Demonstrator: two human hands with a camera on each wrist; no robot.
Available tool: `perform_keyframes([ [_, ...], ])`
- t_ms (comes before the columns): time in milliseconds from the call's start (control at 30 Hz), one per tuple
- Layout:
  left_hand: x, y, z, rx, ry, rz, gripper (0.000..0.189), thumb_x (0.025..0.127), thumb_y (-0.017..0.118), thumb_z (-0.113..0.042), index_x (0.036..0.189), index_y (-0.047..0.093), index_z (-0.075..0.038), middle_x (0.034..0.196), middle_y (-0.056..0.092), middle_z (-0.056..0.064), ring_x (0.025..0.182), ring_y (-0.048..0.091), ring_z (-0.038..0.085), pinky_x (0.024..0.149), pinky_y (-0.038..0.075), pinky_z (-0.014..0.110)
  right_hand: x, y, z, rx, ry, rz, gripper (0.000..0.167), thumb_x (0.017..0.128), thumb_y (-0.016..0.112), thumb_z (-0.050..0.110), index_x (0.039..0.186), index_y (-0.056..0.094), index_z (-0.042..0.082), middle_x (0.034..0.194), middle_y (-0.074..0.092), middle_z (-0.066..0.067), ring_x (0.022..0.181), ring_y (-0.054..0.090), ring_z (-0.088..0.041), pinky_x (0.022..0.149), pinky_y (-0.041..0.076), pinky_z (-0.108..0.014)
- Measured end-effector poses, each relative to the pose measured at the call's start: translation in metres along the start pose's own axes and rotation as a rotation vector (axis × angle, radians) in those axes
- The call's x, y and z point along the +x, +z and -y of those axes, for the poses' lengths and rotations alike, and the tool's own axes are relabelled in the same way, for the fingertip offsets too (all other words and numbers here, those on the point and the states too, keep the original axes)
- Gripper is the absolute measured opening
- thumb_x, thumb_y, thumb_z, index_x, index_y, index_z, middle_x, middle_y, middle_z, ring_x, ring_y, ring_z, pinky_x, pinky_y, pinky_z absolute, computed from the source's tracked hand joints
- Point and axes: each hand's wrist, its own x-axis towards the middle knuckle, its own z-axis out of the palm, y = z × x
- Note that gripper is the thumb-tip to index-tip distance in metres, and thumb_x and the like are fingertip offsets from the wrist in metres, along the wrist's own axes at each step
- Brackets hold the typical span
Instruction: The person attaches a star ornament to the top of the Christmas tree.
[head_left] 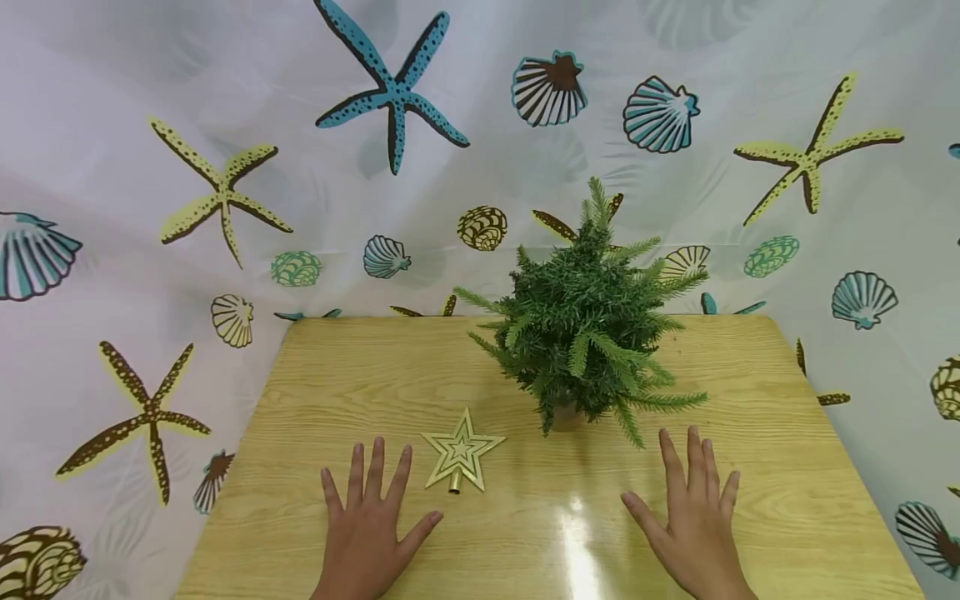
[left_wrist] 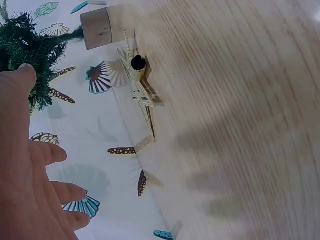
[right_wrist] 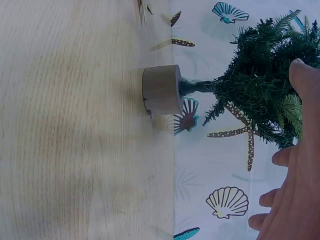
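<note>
A small artificial Christmas tree (head_left: 585,325) stands upright right of the table's middle; its round wooden base (right_wrist: 162,90) shows in the right wrist view. Left of it lies a gold star tree topper (head_left: 462,452), with its hollow socket toward me. My left hand (head_left: 367,525) is spread, fingers straight, just left of the star and apart from it. Also spread is my right hand (head_left: 693,521), in front of the tree and to its right. Neither hand holds anything. In the left wrist view the star topper (left_wrist: 140,85) is seen edge-on.
The wooden table (head_left: 360,367) has its far edge close to a white cloth (head_left: 465,42) printed with starfish and shells. That cloth also hangs along both sides. Light glares off the tabletop between the hands.
</note>
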Motion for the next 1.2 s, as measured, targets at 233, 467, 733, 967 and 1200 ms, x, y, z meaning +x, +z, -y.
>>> perform_keyframes([
  [233, 0.002, 0.003, -0.001, -0.038, -0.013, 0.019, 0.093, 0.088, 0.071, -0.065, 0.160, 0.041, -0.013, 0.160, 0.038, 0.025, 0.149, 0.027, 0.051, 0.111, 0.017, 0.078, 0.003, -0.009, 0.005, 0.102, -0.056, -0.087, 0.084, 0.101, 0.067, 0.039, 0.166, 0.019, 0.014, 0.169, 0.009, -0.026, 0.152, 0.007, -0.053, 0.111, -0.003, -0.079],
  [467, 0.006, 0.011, 0.000, -0.081, 0.010, -0.030, 0.067, 0.092, 0.079, -0.042, 0.144, 0.059, -0.004, 0.137, 0.061, 0.025, 0.123, 0.060, 0.046, 0.094, 0.048, 0.065, 0.013, -0.019, 0.008, 0.286, -0.114, -0.258, 0.071, 0.099, 0.069, 0.018, 0.160, 0.034, 0.006, 0.165, 0.025, -0.026, 0.145, 0.023, -0.057, 0.103, 0.017, -0.082],
  [733, 0.011, 0.028, 0.001, -0.155, 0.013, -0.123, 0.051, 0.086, 0.087, -0.026, 0.129, 0.069, -0.002, 0.115, 0.071, 0.019, 0.102, 0.069, 0.040, 0.075, 0.055, 0.057, 0.029, -0.033, 0.011, 0.392, -0.194, -0.366, 0.067, 0.097, 0.067, 0.006, 0.156, 0.036, -0.002, 0.162, 0.030, -0.025, 0.146, 0.026, -0.052, 0.105, 0.023, -0.078],
  [967, 0.016, 0.041, 0.001, -0.184, 0.010, -0.143, 0.049, 0.084, 0.089, -0.020, 0.125, 0.070, -0.001, 0.120, 0.068, 0.023, 0.111, 0.065, 0.045, 0.085, 0.053, 0.062, 0.037, -0.041, 0.013, 0.408, -0.233, -0.416, 0.052, 0.098, 0.065, 0.005, 0.143, 0.042, -0.011, 0.156, 0.036, -0.027, 0.142, 0.033, -0.050, 0.113, 0.027, -0.061],
  [1200, 0.017, 0.053, 0.004, -0.190, -0.055, -0.113, 0.046, 0.086, 0.087, -0.020, 0.125, 0.069, -0.003, 0.126, 0.066, 0.024, 0.116, 0.061, 0.046, 0.090, 0.049, 0.064, 0.049, -0.051, 0.015, 0.360, -0.289, -0.454, 0.050, 0.103, 0.063, 0.014, 0.143, 0.044, -0.008, 0.153, 0.043, -0.023, 0.133, 0.045, -0.042, 0.111, 0.030, -0.026],
])
